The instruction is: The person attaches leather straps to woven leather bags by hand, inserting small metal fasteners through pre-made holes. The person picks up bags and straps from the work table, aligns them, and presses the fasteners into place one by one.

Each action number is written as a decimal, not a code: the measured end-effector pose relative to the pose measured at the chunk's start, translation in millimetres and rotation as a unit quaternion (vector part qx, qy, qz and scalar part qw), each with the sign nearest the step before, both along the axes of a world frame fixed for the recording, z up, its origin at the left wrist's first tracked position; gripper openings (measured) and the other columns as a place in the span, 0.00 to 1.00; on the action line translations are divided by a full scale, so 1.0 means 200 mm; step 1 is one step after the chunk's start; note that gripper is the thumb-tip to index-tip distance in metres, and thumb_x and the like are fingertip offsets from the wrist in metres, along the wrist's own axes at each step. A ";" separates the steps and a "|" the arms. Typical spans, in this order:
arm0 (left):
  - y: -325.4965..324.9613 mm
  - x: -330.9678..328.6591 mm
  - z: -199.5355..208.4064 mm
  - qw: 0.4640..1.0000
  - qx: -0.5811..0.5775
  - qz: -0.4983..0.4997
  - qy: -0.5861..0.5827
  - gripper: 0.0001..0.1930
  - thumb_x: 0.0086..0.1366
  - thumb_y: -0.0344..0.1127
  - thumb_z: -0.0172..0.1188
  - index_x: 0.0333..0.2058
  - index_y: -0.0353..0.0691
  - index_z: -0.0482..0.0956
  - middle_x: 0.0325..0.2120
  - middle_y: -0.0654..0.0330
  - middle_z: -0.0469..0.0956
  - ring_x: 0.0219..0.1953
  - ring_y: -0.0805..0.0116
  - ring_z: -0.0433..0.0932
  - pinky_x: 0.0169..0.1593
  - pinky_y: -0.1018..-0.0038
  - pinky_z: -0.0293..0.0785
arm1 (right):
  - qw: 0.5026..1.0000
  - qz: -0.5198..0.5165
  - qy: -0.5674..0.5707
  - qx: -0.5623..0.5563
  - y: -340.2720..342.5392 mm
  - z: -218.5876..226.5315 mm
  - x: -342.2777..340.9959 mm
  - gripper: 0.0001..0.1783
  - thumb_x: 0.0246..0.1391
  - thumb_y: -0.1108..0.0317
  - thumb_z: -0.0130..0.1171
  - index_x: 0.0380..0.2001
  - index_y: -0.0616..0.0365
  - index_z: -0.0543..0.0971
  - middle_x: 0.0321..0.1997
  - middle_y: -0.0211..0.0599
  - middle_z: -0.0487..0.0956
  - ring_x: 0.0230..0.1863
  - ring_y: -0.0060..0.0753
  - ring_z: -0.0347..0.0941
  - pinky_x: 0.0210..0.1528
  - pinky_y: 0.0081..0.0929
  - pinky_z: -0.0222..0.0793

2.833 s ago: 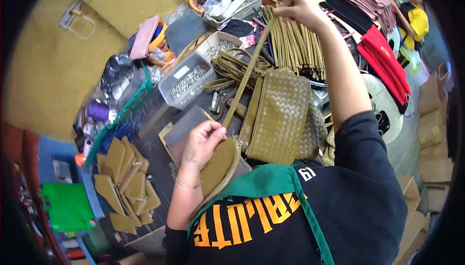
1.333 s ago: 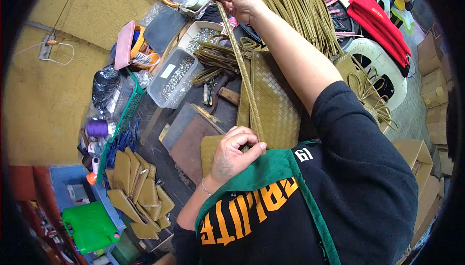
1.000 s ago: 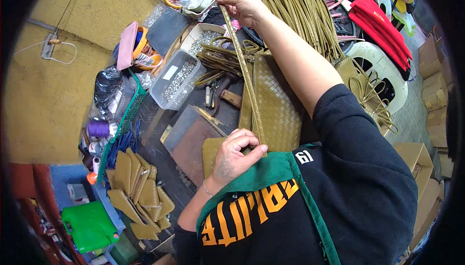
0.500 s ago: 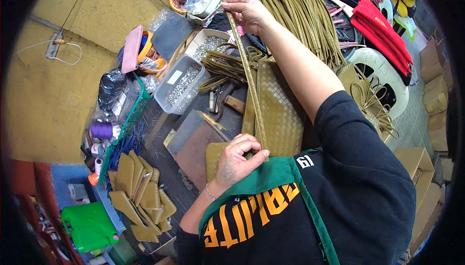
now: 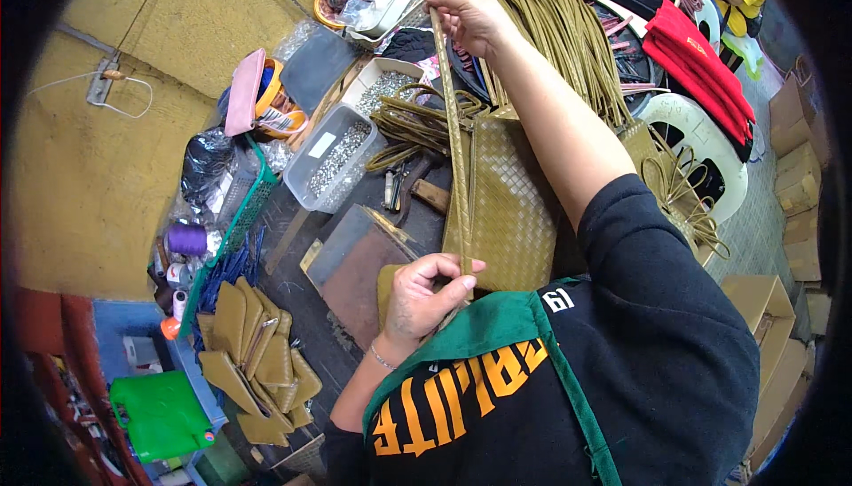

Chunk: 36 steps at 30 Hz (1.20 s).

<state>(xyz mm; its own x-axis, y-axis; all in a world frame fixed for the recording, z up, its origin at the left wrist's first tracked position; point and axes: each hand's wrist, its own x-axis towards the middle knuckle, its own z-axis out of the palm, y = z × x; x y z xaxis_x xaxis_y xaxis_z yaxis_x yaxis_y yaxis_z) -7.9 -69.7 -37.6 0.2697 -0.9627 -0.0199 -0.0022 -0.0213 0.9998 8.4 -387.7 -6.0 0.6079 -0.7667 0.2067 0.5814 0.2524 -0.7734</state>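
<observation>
A long olive strap (image 5: 454, 135) is stretched between my two hands, running up and away from my chest. My right hand (image 5: 470, 20) pinches its far end, high over the worktable. Close to my apron, my left hand (image 5: 428, 298) grips the near end between thumb and fingers. Beneath the strap lies an olive woven-pattern bag panel (image 5: 510, 197), partly covered by my right arm. Further olive straps (image 5: 564, 47) lie in a large bundle beyond my right forearm. Looped olive handles (image 5: 410, 122) rest to the left of the strap.
Left of the strap stand a clear bin of small metal parts (image 5: 333, 166) and a white bin (image 5: 382, 86). A hammer (image 5: 430, 193) lies nearby. Olive pouches (image 5: 262, 353) are piled at lower left, beside a green basket (image 5: 235, 237). A white plastic chair (image 5: 723, 153) stands at right.
My right hand has shifted slightly right and down with the strap's far end. My left hand has moved a little left, its grip turned, so the strap now stands more upright.
</observation>
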 end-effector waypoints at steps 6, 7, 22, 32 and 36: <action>0.01 0.04 -0.04 0.978 -0.036 0.036 0.201 0.06 0.48 0.18 0.54 0.23 0.34 0.67 0.24 0.61 0.70 0.28 0.78 0.71 0.34 0.84 0.69 | 1.000 0.012 -0.021 0.012 -0.06 0.02 -0.06 0.09 0.48 0.70 0.48 0.34 0.62 0.70 0.28 0.39 0.76 0.24 0.22 0.72 0.28 0.15 0.69; 0.01 0.04 -0.05 0.977 -0.062 0.048 0.201 0.07 0.48 0.18 0.55 0.24 0.35 0.67 0.24 0.62 0.69 0.28 0.78 0.70 0.33 0.84 0.69 | 0.999 0.013 -0.039 0.033 -0.07 0.02 -0.07 0.10 0.49 0.70 0.47 0.35 0.62 0.69 0.29 0.41 0.76 0.25 0.24 0.72 0.30 0.18 0.70; 0.00 0.02 -0.06 0.983 -0.027 0.102 0.150 0.15 0.44 0.21 0.62 0.30 0.36 0.66 0.25 0.66 0.66 0.27 0.81 0.66 0.34 0.86 0.66 | 0.992 0.026 -0.101 0.077 -0.09 0.02 -0.14 0.10 0.48 0.74 0.46 0.35 0.68 0.68 0.29 0.45 0.75 0.27 0.31 0.73 0.30 0.18 0.71; -0.03 0.00 -0.05 0.984 -0.037 0.111 0.135 0.12 0.46 0.20 0.59 0.29 0.36 0.67 0.24 0.66 0.67 0.26 0.81 0.66 0.32 0.86 0.67 | 0.991 0.029 -0.107 0.070 -0.12 0.02 -0.17 0.11 0.48 0.74 0.46 0.36 0.68 0.68 0.29 0.45 0.75 0.28 0.31 0.73 0.31 0.19 0.71; -0.04 0.06 -0.03 0.986 -0.042 0.143 0.071 0.13 0.45 0.19 0.59 0.29 0.37 0.67 0.25 0.65 0.67 0.27 0.80 0.67 0.34 0.85 0.67 | 0.992 -0.011 -0.105 0.064 -0.13 0.01 -0.20 0.10 0.48 0.73 0.46 0.35 0.67 0.68 0.30 0.46 0.75 0.28 0.30 0.73 0.32 0.19 0.71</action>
<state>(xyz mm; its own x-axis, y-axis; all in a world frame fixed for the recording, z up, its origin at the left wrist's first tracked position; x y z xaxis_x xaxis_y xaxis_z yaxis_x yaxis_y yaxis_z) 4.4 -76.7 -44.5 0.5304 -0.8477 0.0008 0.1312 0.0830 0.9879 -31.6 -413.6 -3.7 0.5439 -0.8077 0.2278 0.7334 0.3256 -0.5968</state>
